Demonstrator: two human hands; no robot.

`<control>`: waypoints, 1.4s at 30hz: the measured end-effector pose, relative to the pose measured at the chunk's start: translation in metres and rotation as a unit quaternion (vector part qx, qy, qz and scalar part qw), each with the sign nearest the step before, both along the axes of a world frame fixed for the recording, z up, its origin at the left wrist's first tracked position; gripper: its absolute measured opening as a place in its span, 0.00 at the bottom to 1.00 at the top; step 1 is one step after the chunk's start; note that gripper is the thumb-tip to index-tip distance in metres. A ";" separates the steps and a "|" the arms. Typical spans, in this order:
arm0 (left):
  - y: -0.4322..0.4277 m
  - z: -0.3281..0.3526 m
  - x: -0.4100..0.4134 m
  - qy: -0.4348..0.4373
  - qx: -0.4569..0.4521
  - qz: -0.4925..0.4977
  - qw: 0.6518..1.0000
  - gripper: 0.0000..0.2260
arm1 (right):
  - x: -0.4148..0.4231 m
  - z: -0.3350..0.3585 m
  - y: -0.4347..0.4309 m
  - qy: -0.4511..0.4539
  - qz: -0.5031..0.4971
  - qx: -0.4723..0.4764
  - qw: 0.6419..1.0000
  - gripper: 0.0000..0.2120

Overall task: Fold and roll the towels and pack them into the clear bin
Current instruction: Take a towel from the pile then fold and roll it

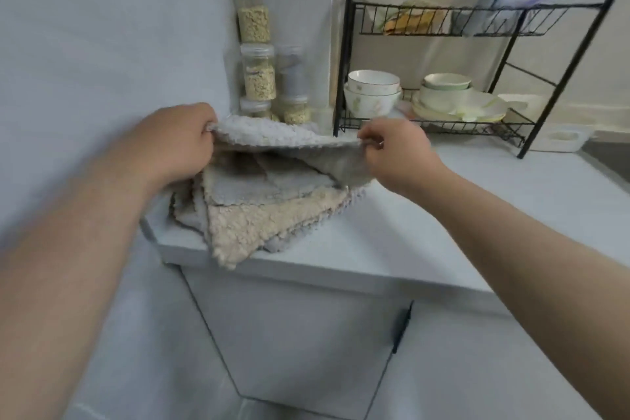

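Whole pic soft w/ motion blur. Left hand & right hand: fingertips partly hidden under edge of grey towel, which covers back of towel pile & lowest jars. Stuff on rack top shelf too blurred to ID. Forearms cut by frame edges.

No text, label or number can be read anywhere.

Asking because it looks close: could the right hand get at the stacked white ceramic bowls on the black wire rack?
Probably, once freed. The right hand pinches the fluffy grey towel just before the stacked white ceramic bowls; the black wire rack looks open-fronted.
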State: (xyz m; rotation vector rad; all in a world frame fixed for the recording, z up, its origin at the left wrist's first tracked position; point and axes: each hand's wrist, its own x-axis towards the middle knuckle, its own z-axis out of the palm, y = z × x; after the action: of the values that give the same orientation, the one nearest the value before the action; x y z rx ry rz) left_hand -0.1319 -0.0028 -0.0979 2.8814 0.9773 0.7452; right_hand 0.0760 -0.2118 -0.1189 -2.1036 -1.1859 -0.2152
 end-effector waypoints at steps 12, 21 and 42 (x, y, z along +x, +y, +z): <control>-0.128 0.106 0.033 -0.092 -0.007 -0.189 0.978 0.08 | -0.024 0.100 -0.170 0.018 -0.160 0.236 0.958 0.12; -0.140 0.020 0.180 0.030 -0.076 -0.215 0.973 0.06 | 0.090 0.047 -0.190 0.018 -0.252 0.079 0.964 0.11; -0.118 -0.083 0.257 0.395 -0.072 -0.275 0.873 0.62 | 0.138 -0.041 -0.184 0.290 -0.196 -0.188 0.918 0.27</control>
State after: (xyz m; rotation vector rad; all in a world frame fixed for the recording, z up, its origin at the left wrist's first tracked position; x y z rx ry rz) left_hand 0.1254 -0.1209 -0.1813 3.0630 0.1187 -0.5596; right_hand 0.2144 -0.3959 -0.1599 -2.4742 -0.4671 0.4717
